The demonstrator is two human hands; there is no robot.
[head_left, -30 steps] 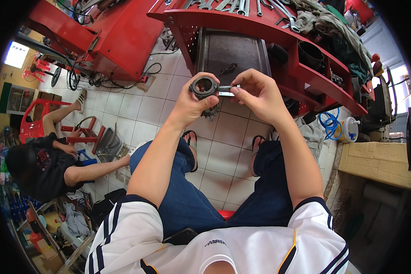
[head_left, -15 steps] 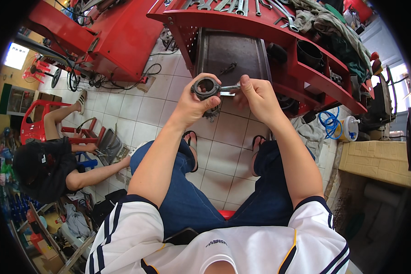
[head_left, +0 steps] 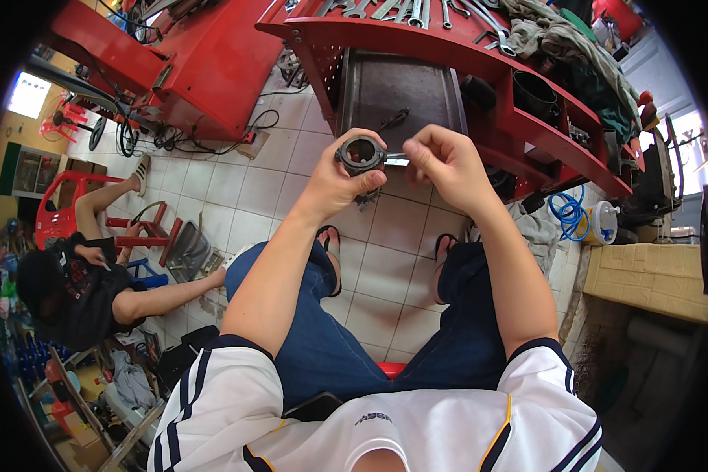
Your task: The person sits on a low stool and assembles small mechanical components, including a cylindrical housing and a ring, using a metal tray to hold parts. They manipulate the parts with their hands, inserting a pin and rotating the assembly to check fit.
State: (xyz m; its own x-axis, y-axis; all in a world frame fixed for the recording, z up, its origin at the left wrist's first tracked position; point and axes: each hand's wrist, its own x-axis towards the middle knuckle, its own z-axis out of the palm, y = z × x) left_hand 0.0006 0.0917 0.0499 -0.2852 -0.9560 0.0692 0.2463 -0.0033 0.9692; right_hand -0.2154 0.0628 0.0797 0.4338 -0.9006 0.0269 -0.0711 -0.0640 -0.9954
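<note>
My left hand (head_left: pixel 332 187) is wrapped round a dark metal ring-shaped part (head_left: pixel 359 167) with a wide round opening, its thumb pressed along the lower side. More of the part shows below the thumb, but its full shape is hidden. On the right, the fingers of my right hand (head_left: pixel 447 167) are pinched on the end of a thin, shiny metal shaft (head_left: pixel 395 156) that meets the part's right side. Whether that shaft is a tool or a piece of the part, I cannot tell. Both hands are raised above the tiled floor, in front of a dark metal tray (head_left: pixel 401 85).
A small dark piece (head_left: pixel 396 119) lies on the tray. Above stands a red tool cart (head_left: pixel 480 47) with wrenches (head_left: pixel 417 12) and rags (head_left: pixel 554 43) on top. At the left sits another person (head_left: pixel 63 291). A cardboard box (head_left: pixel 645 279) and blue hose (head_left: pixel 568 214) are at right.
The ring-shaped part has shifted slightly right, and its opening faces up more. My right hand has moved slightly and its fingers have curled. The other person's hand has risen toward their chest.
</note>
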